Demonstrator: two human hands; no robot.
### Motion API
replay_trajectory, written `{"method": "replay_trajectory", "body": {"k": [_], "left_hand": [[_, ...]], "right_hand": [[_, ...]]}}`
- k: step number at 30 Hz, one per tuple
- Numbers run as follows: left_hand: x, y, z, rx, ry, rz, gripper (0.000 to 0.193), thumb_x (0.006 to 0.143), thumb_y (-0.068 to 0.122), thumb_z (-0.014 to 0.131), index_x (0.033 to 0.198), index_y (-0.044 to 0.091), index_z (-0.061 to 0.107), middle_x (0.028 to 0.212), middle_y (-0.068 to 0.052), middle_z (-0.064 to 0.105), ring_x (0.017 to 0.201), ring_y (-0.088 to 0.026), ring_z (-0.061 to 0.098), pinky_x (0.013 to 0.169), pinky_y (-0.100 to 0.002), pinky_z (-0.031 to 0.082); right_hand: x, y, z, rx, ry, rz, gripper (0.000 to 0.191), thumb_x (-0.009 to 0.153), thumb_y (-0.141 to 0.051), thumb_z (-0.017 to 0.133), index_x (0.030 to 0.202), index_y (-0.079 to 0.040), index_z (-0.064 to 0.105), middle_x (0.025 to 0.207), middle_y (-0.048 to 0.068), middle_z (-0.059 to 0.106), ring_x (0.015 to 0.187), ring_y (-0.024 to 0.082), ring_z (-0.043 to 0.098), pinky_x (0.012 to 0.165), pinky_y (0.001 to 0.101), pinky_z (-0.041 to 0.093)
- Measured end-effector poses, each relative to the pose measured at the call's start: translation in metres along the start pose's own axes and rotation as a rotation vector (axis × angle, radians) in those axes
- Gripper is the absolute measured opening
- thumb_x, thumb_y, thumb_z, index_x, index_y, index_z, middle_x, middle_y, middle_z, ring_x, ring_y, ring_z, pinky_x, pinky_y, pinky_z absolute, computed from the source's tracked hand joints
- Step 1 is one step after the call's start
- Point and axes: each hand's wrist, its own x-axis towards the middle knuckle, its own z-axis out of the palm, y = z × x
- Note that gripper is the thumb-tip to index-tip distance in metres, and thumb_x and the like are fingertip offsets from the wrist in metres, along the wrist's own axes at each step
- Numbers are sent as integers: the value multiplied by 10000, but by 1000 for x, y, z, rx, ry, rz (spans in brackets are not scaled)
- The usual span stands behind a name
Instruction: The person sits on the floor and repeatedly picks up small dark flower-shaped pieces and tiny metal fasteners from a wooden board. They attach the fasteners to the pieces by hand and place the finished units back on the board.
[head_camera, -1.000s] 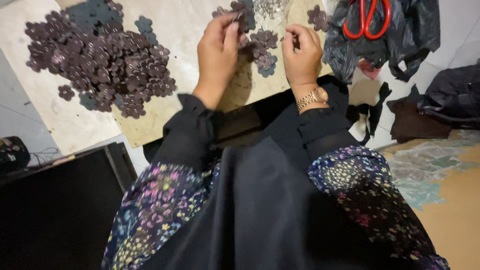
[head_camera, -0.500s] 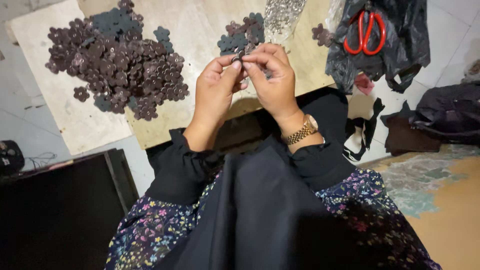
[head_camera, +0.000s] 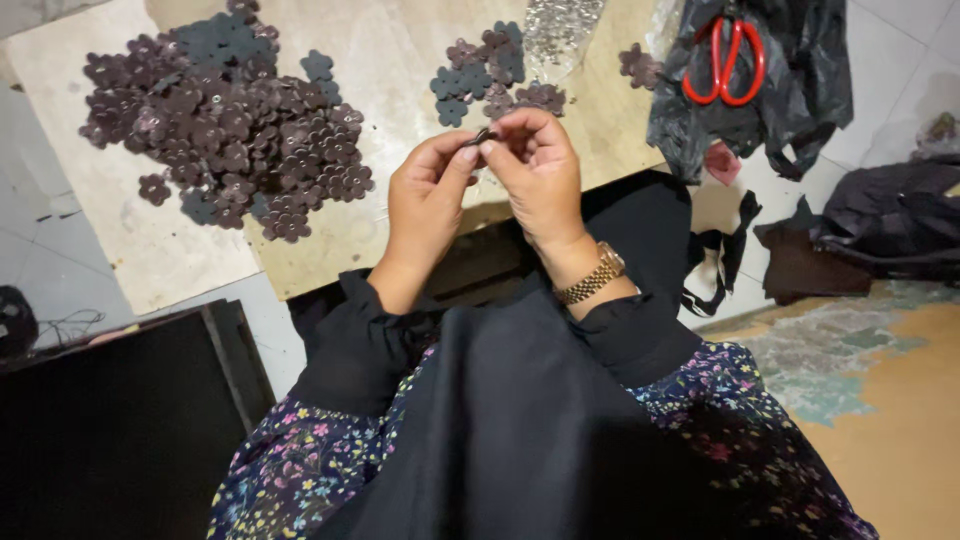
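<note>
Dark brown flower-shaped cutouts (head_camera: 225, 120) lie heaped at the left of a pale board (head_camera: 390, 60) that rests on the tiled floor (head_camera: 40, 230), with a flat black panel (head_camera: 110, 420) nearer at lower left. Toward the middle of the board sits a smaller cluster of flower cutouts (head_camera: 490, 75), and just beyond it a clear bag of small silvery pieces (head_camera: 560, 25); no label can be made out on it. Nothing lies between the hands and the board.

Above the lap, the left hand (head_camera: 425, 205) and the right hand (head_camera: 540, 175) meet fingertip to fingertip. Both grips are pinched together on one small dark piece (head_camera: 483, 135), held between thumbs and forefingers just in front of the smaller cluster; its shape is too small to tell. A gold watch (head_camera: 592, 280) circles the right wrist.

Further right, red-handled scissors (head_camera: 725, 60) rest on a crumpled black plastic bag (head_camera: 790, 90), and dark cloth (head_camera: 880, 230) lies on the floor well apart.
</note>
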Motion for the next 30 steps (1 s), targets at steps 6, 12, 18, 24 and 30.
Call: {"method": "replay_trajectory", "body": {"k": [6, 12, 18, 24, 30], "left_hand": [[-4, -16, -11, 80, -23, -35, 227, 1007, 99, 693, 1211, 0, 688, 1101, -55, 744, 983, -103, 697, 857, -254, 564], [-12, -27, -24, 23, -51, -126, 217, 999, 69, 692, 1204, -1, 686, 1091, -51, 735, 966, -100, 678, 872, -247, 552], [-16, -21, -39, 33, 24, -41, 116, 1043, 61, 622, 1149, 14, 631, 1066, -39, 701, 965, -90, 646, 888, -242, 532], [-19, 28, -95, 770, 340, 371, 131, 1057, 68, 620, 1171, 38, 677, 1051, -96, 680, 990, -228, 648, 904, -321, 525], [5, 66, -157, 1131, 607, 514, 178, 1016, 99, 666, 1190, 69, 684, 1067, -136, 699, 1003, -330, 655, 892, -416, 524]], "right_hand": [[-8, 18, -9, 50, 17, 120, 337, 968, 57, 740, 1254, -39, 590, 1110, 45, 626, 1015, 105, 616, 924, 258, 543], [-14, 14, -23, -501, -161, 43, 161, 960, -41, 720, 1121, -51, 727, 1334, 44, 561, 1117, 114, 607, 859, 259, 535], [18, 31, -53, -556, -121, -34, 150, 997, -112, 730, 1138, -59, 731, 1150, 38, 685, 1059, 116, 649, 925, 276, 534], [93, 26, -103, -1188, -38, -562, 186, 1004, 30, 665, 1167, -13, 744, 1168, 210, 722, 1098, 402, 678, 992, 448, 529], [124, 25, -115, -1363, -158, -507, 194, 922, -18, 737, 1113, -7, 767, 1042, 236, 689, 971, 413, 658, 876, 466, 528]]}}
